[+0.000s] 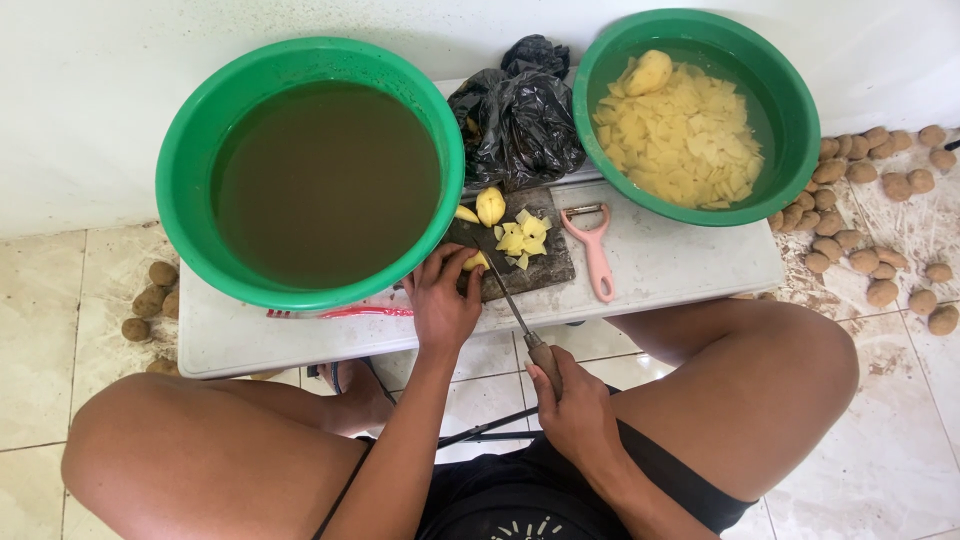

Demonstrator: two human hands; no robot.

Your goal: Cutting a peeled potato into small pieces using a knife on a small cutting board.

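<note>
Potato point(477, 262) lay on the board point(545, 265), pinned by my left hand point(440, 300) so it couldn't roll; my right hand point(575, 410) was closed around the knife point(520, 318), blade against it.

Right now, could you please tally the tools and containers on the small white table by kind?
Green basins: 2 (one of murky water, one of cut potato)
Cutting board: 1
Knife: 1
Pink peeler: 1
Black plastic bag: 1
Total: 6
</note>
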